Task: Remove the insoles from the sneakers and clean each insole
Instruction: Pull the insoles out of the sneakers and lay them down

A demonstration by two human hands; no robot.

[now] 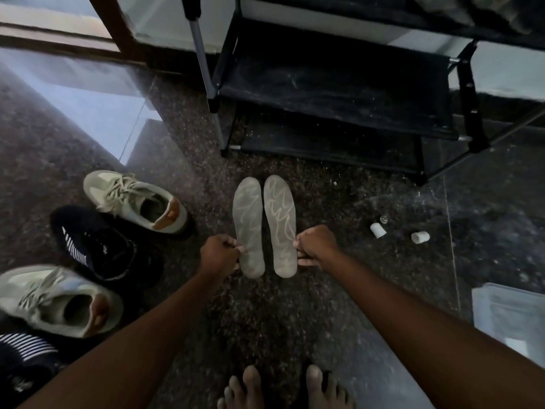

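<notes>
Two grey insoles hang side by side over the speckled floor, toes pointing away from me. My left hand [220, 252] pinches the outer edge of the left insole [248, 219]. My right hand [316, 245] pinches the outer edge of the right insole [279, 219], which has pale squiggly lines on it. A beige sneaker [132, 200] lies on the floor to the left, its opening showing. A second beige sneaker [59, 299] lies nearer me at the far left.
A black sneaker with white stripes [103, 246] sits between the beige pair, another [23, 361] at the bottom left. A black shoe rack [339, 93] stands ahead. Two small white caps [378, 230] [420, 237] lie at right. My bare toes [283, 388] show below.
</notes>
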